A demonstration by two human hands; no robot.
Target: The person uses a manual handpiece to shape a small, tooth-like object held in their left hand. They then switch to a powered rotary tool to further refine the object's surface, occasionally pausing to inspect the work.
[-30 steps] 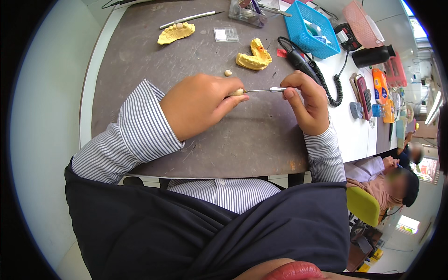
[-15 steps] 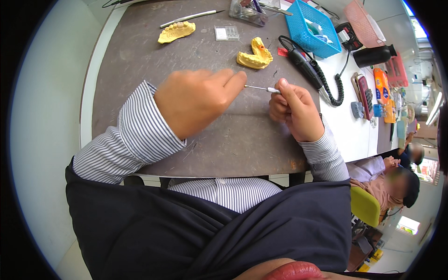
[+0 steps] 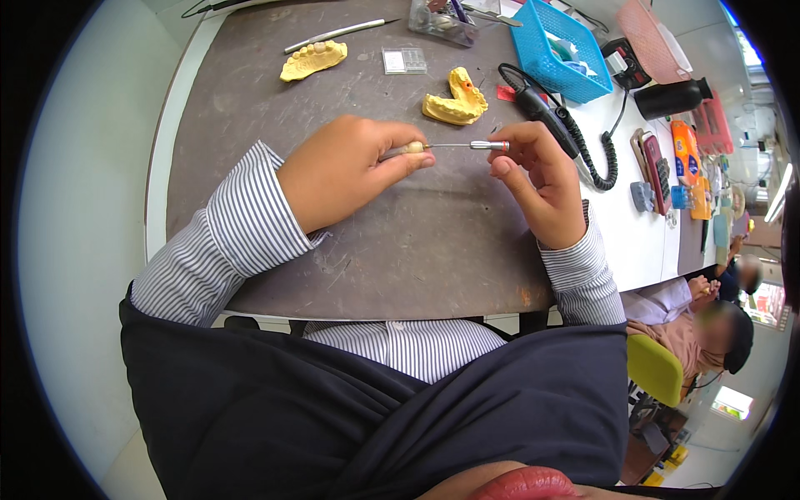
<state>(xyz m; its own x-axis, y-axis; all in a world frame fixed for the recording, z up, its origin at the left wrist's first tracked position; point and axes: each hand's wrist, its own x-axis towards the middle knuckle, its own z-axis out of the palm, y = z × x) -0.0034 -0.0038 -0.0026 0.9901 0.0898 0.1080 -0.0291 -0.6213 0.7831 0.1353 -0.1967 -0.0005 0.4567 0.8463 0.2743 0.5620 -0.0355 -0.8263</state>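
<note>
While the left hand [image 3: 342, 171] pinches the small cream piece [image 3: 414, 147], the right hand [image 3: 546, 179] is at the far end of the slim metal tool [image 3: 487, 145]

The cream piece lies between the left thumb and index finger, near their tips; that grip is narrow, closed on the piece. From its right end the tool's thin shaft runs nearly level to a silver handle with a red band, by the right index finger; the right thumb is just below the handle, and whether that grip holds firmly I cannot tell. Both hands are over the worktop [image 3: 400, 258], nearer the person than the U-shaped yellow model [image 3: 454, 104]
</note>
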